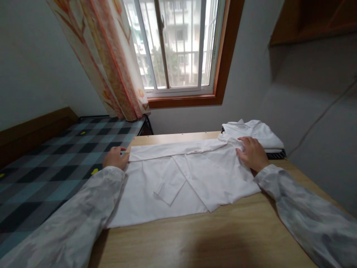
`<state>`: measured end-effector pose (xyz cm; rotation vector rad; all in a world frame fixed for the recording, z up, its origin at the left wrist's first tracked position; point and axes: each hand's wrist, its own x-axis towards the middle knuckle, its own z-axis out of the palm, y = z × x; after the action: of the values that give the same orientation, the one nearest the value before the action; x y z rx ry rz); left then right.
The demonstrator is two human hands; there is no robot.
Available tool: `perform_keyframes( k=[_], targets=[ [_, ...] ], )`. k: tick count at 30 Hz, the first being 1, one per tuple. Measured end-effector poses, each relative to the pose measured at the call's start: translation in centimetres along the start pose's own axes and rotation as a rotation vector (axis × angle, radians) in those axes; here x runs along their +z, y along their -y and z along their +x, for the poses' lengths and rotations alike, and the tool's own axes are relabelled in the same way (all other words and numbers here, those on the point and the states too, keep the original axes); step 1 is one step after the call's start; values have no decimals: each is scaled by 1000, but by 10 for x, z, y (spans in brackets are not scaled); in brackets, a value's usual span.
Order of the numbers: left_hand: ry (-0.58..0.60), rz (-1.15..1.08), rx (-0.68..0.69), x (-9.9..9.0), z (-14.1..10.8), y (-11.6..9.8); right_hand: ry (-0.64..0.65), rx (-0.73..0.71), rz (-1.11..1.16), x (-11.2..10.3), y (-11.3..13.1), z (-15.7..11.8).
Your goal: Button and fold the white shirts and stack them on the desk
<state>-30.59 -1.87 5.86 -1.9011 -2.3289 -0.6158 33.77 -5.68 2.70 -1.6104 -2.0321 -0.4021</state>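
Note:
A white shirt (192,175) lies spread across the wooden table, its far side folded over in a long strip and a sleeve laid slantwise over the middle. My left hand (115,158) grips the shirt's left edge at the far corner, its fingertips partly hidden. At the collar end on the right, my right hand (253,153) has its thumb and fingers closed on the bunched cloth. Both forearms wear loose pale patterned sleeves.
Folded white garments (252,134) are stacked on a black rack (275,154) at the table's back right. A checked bed (75,160) adjoins the table (178,242) on the left. Beyond are a curtain (111,56) and window (181,44); a wooden shelf (312,22) hangs upper right.

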Motion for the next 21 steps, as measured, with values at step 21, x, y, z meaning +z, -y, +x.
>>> perform_keyframes(
  k=[21],
  targets=[
    [353, -126, 1018, -57, -170, 83, 244, -568, 326, -45, -15, -119]
  ],
)
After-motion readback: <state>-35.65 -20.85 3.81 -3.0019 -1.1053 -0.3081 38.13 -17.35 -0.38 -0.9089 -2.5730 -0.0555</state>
